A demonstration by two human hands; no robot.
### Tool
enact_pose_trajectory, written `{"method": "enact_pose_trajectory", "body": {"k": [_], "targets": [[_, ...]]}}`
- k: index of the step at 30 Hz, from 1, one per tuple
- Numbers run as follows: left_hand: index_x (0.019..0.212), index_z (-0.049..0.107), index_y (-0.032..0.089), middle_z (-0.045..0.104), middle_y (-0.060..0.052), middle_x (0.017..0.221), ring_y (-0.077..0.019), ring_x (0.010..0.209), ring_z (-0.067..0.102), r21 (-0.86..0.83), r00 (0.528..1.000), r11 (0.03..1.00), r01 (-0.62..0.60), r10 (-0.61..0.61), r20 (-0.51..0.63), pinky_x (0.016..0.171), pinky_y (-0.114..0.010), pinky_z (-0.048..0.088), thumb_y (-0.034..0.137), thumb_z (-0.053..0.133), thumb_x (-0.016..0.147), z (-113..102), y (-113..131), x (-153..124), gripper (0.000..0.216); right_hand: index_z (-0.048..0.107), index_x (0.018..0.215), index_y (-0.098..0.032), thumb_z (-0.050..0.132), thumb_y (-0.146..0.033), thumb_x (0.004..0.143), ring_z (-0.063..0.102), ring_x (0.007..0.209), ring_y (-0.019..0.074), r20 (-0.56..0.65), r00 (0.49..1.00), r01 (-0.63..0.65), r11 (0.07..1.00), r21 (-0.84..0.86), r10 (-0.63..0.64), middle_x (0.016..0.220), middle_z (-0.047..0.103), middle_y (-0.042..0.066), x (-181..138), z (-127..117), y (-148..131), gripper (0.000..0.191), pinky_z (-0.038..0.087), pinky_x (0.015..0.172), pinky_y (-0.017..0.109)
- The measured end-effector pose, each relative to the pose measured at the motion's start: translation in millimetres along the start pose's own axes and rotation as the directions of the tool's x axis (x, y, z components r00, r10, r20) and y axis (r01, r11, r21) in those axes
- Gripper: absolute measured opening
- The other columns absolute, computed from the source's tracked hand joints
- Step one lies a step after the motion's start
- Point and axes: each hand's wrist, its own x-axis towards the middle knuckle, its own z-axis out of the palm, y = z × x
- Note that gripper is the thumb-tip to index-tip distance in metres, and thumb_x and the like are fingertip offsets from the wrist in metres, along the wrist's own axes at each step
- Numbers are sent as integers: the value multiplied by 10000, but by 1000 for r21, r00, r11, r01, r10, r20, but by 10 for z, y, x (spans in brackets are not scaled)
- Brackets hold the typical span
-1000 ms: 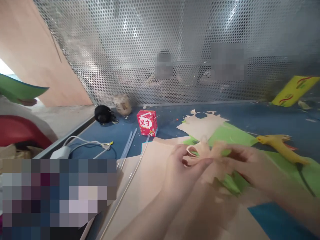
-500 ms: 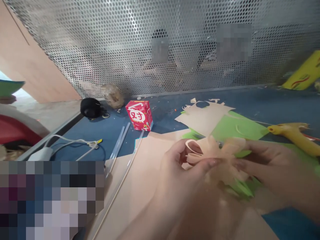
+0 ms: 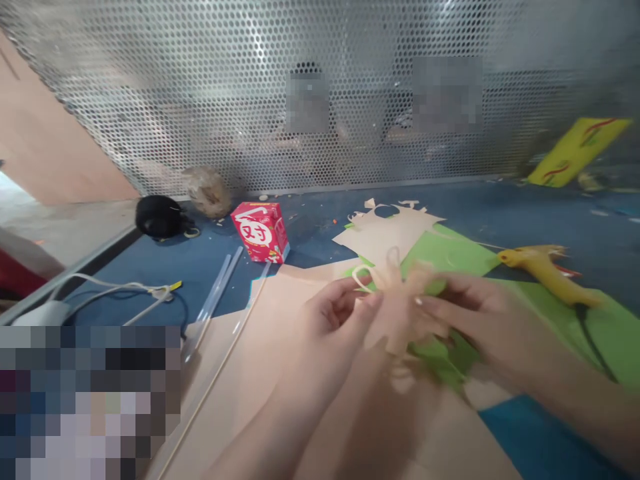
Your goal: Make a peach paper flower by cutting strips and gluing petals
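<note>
A cream paper flower [image 3: 397, 313] with looped petals and green paper leaves [image 3: 447, 360] on its lower right is held up above the table, somewhat blurred. Thumb and fingers of my left hand [image 3: 335, 327] pinch its left side, by a curled petal loop. On the other side my right hand [image 3: 480, 317] grips the petals, its thumb near the flower's middle. Beneath lie a large cream paper sheet [image 3: 280, 333] and green paper [image 3: 470, 250]. A yellow glue gun [image 3: 550, 267] rests on the green paper to the right.
A red drink carton [image 3: 260, 232] stands behind the sheet. Clear glue sticks [image 3: 217, 287] and a thin stick lie left. Cut cream paper [image 3: 387, 230], a black round object [image 3: 159, 218], white cables [image 3: 120, 287] and a yellow box [image 3: 577, 152] lie around. A perforated metal panel [image 3: 220, 80] closes the back.
The view has shifted, so the table things appear further left. My hands have turned the flower a little, and the right thumb now lies on its centre-right.
</note>
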Motion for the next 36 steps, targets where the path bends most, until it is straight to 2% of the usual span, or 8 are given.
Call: {"method": "enact_pose_trajectory", "body": {"k": [4,8,13,17,22,26,31,36], "targets": [[803,699,165,622,-12,691,-120,646,538,-38,994,996,78,-81,-78,667,-245,447,428,631,713,-5,-27,-8,287,575,669,-173,679,-385,702,430,430,58,26,1000,-5,1000,21,5,504,482,-49,23,5,-16,239,367,405,172],[887,698,168,641,-26,764,-121,667,554,-137,991,983,118,-126,-51,701,-256,450,459,624,721,-27,-61,11,343,566,659,-166,681,-388,703,427,428,56,21,1000,-16,999,29,16,489,475,-53,6,-3,-18,254,384,406,173],[817,698,147,632,-19,710,-84,539,531,-356,978,914,196,-210,-2,580,-209,439,481,672,658,-29,-44,58,372,567,685,-162,723,-416,648,412,413,52,22,999,-43,997,64,42,475,467,-60,11,15,-14,300,375,379,167],[756,689,128,643,-30,687,-86,523,535,-422,973,881,214,-230,14,565,-209,442,475,669,653,-16,5,53,362,552,666,-161,724,-415,652,415,414,49,28,999,-42,996,74,40,482,471,-58,22,21,6,307,379,391,169],[784,674,153,668,-11,708,-108,636,605,-345,985,922,175,-165,57,621,-200,450,338,752,603,-5,-33,28,270,557,667,-161,705,-399,681,419,419,49,35,999,-35,996,79,32,501,476,-55,-8,19,20,280,347,398,168],[857,639,168,683,-14,696,-146,619,630,-278,982,952,132,-87,167,631,-270,473,238,799,527,-5,-117,29,374,545,620,-168,716,-390,666,424,431,63,23,998,-61,998,11,61,482,476,-50,-25,22,5,284,343,418,179],[847,632,159,657,-4,630,-138,542,615,-235,986,963,133,-104,131,561,-262,466,252,774,545,-15,-144,27,347,579,623,-191,713,-454,634,449,432,92,-15,994,-112,993,-39,111,465,484,-39,-31,32,-17,295,387,430,202],[791,607,177,670,-3,620,-148,589,638,-252,989,958,135,-116,88,579,-256,468,204,750,568,-16,-120,6,266,621,603,-225,712,-439,578,473,441,106,-100,993,-79,988,-132,66,469,527,-24,-70,80,-77,234,403,420,196]]}}
